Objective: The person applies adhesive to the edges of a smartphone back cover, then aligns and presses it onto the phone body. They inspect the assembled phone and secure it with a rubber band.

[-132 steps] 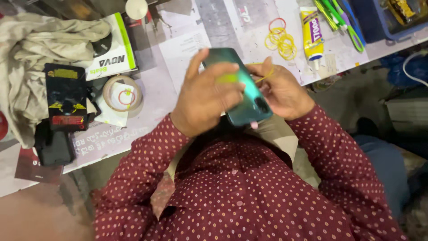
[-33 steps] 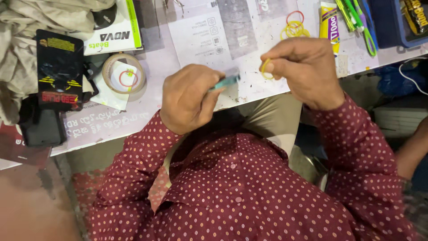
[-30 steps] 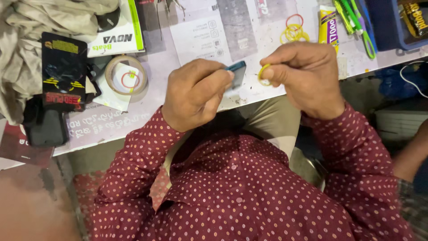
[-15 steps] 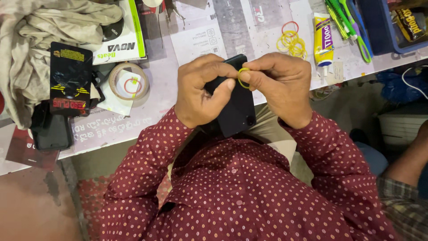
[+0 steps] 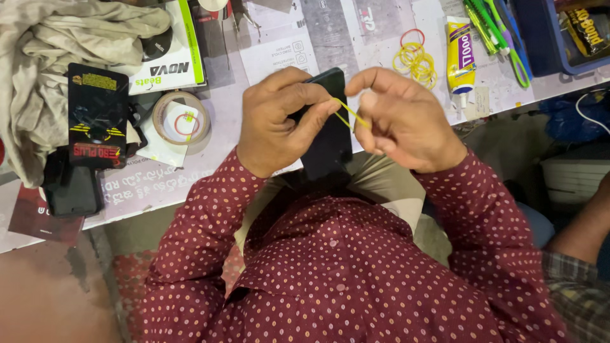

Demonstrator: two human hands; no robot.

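Head view, yellow rubber band stretched between left hand, right hand, across dark phone

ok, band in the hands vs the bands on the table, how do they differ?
The held band is pulled taut into a thin line between the left hand and right hand, by the phone; the table bands lie slack as round loops in a pile. The held one is single; those are several, one reddish. Most share yellow.

Light: bright, even, from overhead
Shadows: soft, under the tabletop near edge
Focus: sharp, slight blur at corners
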